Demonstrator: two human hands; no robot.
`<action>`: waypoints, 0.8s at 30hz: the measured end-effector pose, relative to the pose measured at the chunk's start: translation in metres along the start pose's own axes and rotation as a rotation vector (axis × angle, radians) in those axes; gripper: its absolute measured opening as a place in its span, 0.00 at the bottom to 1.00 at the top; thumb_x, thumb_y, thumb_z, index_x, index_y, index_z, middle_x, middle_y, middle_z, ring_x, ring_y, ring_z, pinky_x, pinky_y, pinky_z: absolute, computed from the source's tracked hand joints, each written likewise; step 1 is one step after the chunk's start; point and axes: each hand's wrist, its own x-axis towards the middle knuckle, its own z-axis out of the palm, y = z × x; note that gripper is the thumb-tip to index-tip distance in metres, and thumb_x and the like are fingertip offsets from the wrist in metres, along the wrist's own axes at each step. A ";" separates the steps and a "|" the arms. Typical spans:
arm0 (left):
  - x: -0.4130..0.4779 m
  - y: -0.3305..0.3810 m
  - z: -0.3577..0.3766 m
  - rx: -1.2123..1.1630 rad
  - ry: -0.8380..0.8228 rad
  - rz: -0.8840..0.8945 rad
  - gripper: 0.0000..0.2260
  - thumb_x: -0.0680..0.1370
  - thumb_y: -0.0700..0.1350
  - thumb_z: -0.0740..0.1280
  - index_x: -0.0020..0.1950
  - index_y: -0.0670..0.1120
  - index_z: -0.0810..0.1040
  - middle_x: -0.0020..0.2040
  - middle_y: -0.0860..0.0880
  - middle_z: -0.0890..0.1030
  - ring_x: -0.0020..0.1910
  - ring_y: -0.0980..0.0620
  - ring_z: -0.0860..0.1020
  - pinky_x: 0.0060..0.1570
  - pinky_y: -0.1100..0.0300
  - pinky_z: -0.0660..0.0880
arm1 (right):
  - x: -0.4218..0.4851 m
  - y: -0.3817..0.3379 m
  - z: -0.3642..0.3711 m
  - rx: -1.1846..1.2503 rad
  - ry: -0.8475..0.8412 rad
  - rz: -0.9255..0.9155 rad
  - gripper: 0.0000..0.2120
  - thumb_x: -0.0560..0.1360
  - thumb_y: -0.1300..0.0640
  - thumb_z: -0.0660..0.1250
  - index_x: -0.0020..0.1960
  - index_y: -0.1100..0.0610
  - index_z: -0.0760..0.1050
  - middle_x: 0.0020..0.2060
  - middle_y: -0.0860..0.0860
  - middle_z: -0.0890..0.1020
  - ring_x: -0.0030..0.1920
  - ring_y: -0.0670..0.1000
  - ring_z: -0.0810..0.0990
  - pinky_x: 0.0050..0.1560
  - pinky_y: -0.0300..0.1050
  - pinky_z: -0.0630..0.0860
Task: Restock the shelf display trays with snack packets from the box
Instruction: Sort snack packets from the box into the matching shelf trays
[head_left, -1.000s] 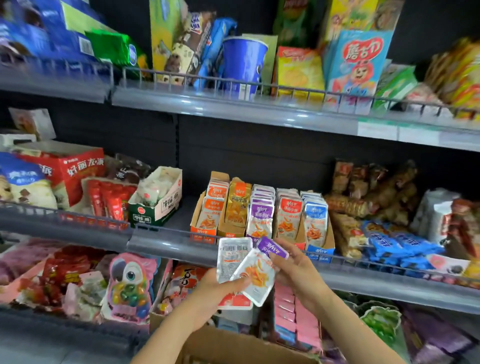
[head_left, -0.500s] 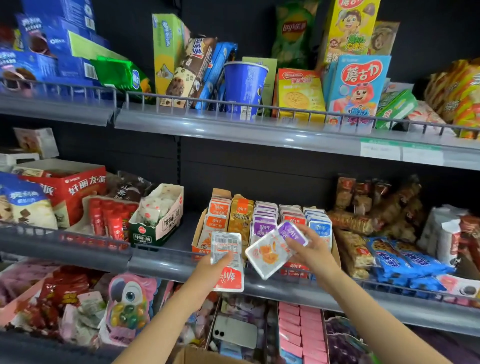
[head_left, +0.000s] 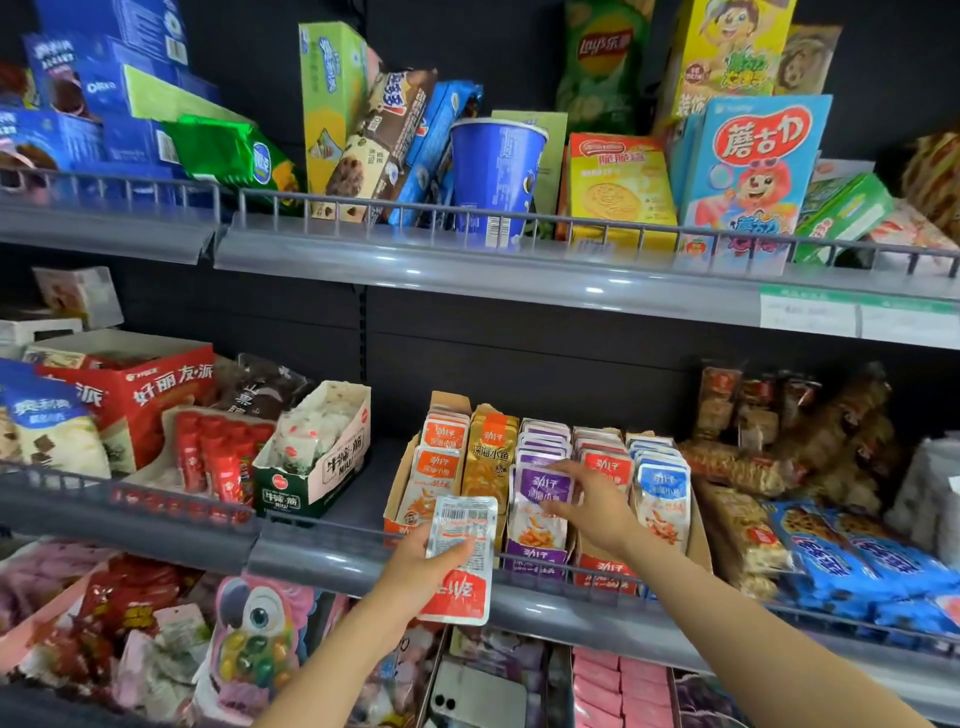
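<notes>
"Lay's 乐事" stands on the chip bag, and "OREO" on the dark-blue box. The cartoon box reads "蘑古力" and the yellow box "脆脆鲨". On the shelf below, the red box says "好丽友·派" and the green carton "牛蹄筋". "劲仔" heads the orange packet, purple packet, red packet and blue packet. The gold packet reads "深海小鱼". The held packet shows a barcode, print too small to read, and "劲仔" upside down.

Tray on mid shelf; L hand w/ packet in front; R hand at 3rd row.
</notes>
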 end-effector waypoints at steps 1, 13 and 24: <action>0.001 0.000 0.001 -0.004 -0.001 -0.001 0.12 0.75 0.49 0.70 0.58 0.53 0.75 0.50 0.51 0.83 0.46 0.51 0.82 0.43 0.60 0.77 | -0.001 0.002 0.004 -0.025 0.014 0.005 0.26 0.72 0.55 0.72 0.67 0.54 0.68 0.61 0.51 0.77 0.57 0.49 0.77 0.52 0.36 0.75; -0.016 0.023 0.031 -0.276 -0.105 -0.036 0.25 0.67 0.57 0.71 0.60 0.49 0.71 0.42 0.49 0.76 0.36 0.54 0.75 0.32 0.62 0.73 | -0.061 -0.027 -0.004 0.358 0.121 0.014 0.11 0.75 0.47 0.65 0.52 0.54 0.73 0.49 0.49 0.78 0.44 0.47 0.77 0.46 0.35 0.75; -0.046 0.042 0.071 -0.168 -0.196 0.166 0.25 0.74 0.65 0.54 0.64 0.53 0.72 0.60 0.49 0.77 0.60 0.51 0.75 0.63 0.51 0.69 | -0.118 -0.054 0.000 1.384 -0.342 0.529 0.13 0.73 0.54 0.68 0.54 0.59 0.78 0.44 0.53 0.85 0.38 0.47 0.83 0.35 0.38 0.80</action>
